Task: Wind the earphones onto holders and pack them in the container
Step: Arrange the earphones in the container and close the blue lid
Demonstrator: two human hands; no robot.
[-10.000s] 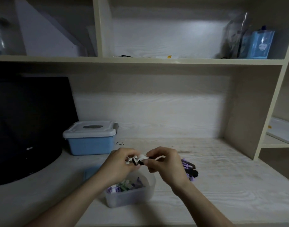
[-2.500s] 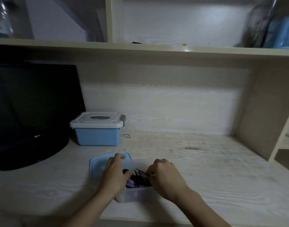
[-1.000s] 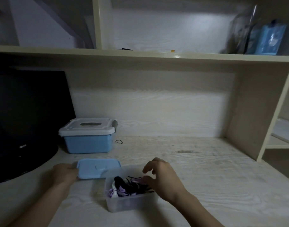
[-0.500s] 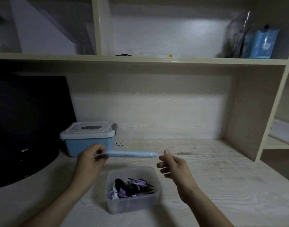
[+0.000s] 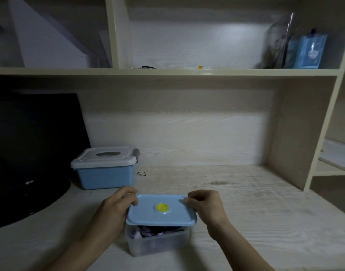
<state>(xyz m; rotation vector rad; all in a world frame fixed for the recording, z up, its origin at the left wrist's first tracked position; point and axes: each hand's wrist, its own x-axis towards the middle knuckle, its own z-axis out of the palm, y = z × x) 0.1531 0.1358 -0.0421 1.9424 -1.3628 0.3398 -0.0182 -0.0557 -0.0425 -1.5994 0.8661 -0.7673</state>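
Head view shows our container (image 5: 158, 242) standing on the desk (image 5: 246, 208) between our two wrists, with the wound earphones (image 5: 148, 230) visible through its clear front wall and the blue lid (image 5: 159, 211) laid across its top. Our left hand (image 5: 116, 207) curls its fingers over the lid's left edge and our right hand (image 5: 206, 205) pinches the right edge, so both are closed on the lid from opposite sides. The near lip seems to overhang the wall below our palms, so we judge the lid is resting but not yet seated. To finish well we should square it over the rim, then press evenly down at both edges rather than at one corner, keeping any loose cable clear of the seam. Beyond our left knuckles sit a blue storage box (image 5: 105, 169) and a dark monitor (image 5: 30, 153).
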